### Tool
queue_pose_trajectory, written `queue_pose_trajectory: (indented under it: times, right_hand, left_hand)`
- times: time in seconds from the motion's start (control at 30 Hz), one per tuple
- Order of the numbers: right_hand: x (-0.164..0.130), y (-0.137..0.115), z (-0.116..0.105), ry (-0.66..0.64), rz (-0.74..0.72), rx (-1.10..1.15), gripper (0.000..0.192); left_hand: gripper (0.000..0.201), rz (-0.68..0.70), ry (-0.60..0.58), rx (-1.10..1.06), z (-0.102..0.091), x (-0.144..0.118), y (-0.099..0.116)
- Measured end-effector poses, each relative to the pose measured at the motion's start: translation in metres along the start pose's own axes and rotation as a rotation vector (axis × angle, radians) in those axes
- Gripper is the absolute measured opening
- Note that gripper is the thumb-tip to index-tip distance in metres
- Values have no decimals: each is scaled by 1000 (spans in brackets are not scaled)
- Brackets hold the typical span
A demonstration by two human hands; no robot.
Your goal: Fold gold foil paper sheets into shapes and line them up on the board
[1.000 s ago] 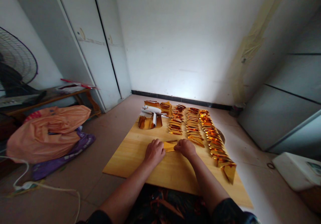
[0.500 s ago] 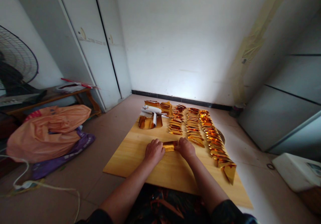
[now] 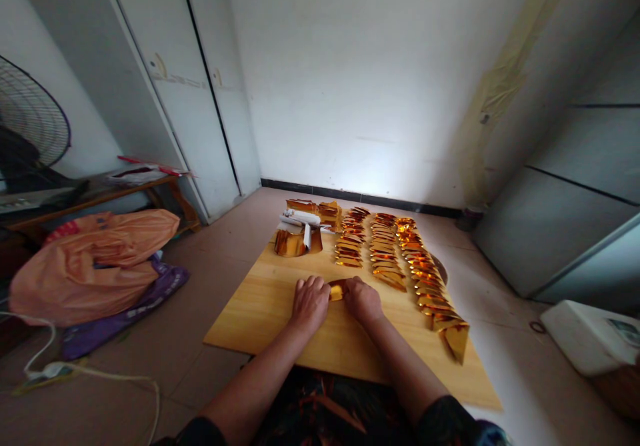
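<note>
Between my hands, over the middle of the wooden board [image 3: 260, 319], is a small folded piece of gold foil paper [image 3: 337, 291]. My left hand [image 3: 311, 301] closes on its left end and my right hand [image 3: 363, 299] on its right end; the fingers hide both ends. Beyond them stand rows of folded gold foil papers [image 3: 384, 249], with the longest row [image 3: 425, 273] running down the right side. Loose gold foil sheets [image 3: 290, 243] lie curled at the board's far left, beside a white paper roll [image 3: 300, 217].
An orange bag [image 3: 95, 259] and a purple bag [image 3: 125, 319] lie on the floor at left, near a white cable [image 3: 115, 374]. A fan [image 3: 35, 113] stands on a low wooden bench [image 3: 100, 199]. At right sits a white box [image 3: 590, 336] beside a grey cabinet [image 3: 560, 206].
My hands have come closer together, and less of the foil paper shows between them. Its visible middle now looks curved rather than straight.
</note>
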State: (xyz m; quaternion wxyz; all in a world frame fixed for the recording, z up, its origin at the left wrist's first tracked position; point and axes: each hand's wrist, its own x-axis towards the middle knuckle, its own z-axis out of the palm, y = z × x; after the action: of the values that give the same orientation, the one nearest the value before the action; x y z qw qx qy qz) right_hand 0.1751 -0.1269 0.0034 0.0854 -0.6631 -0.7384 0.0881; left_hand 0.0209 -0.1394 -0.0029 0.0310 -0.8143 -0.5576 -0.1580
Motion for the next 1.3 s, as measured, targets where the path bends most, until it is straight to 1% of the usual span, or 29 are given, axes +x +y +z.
queue_pose_trajectory:
  times: [0.13, 0.23, 0.3, 0.4, 0.47, 0.57, 0.63, 0.77, 0.87, 1.0, 1.13, 1.3]
  right_hand:
    - [-1, 1, 1, 6, 25, 23, 24]
    - [-1, 0, -1, -1, 31, 12, 24]
    - [-1, -2, -4, -15, 41, -1, 25]
    - [-2, -5, -9, -54, 53, 9, 20]
    - [-3, -6, -10, -64, 62, 29, 21]
    - [-4, -8, -9, -51, 74, 33, 30]
    - [-4, -10, -8, -47, 85, 19, 32]
    - [-3, -13, -8, -66, 111, 11, 33]
    - [-2, -13, -10, -79, 125, 22, 33]
    - [0, -11, -9, -93, 135, 46, 29]
    - [3, -5, -8, -99, 132, 102, 22]
    - [6, 4, -8, -106, 123, 166, 11]
  left_hand:
    - [15, -77, -39, 0, 1, 0, -2]
    - [9, -100, -74, -36, 3, 0, -5]
    - [6, -110, -68, -74, 4, -1, -7]
    - [3, -125, -54, -108, 6, -1, -8]
    - [5, -142, -76, -105, 6, 0, -8]
    - [9, -162, -124, -77, 3, 2, -7]
    - [9, -171, -144, -59, 2, 2, -6]
    - [9, -171, -143, -64, -1, 1, -4]
    - [14, -182, -135, -69, -2, 0, -2]
    - [15, -203, -141, -73, -3, 2, -2]
    - [14, -202, -149, -87, -2, 2, -4]
    - [8, -172, -136, -130, 0, 0, -11]
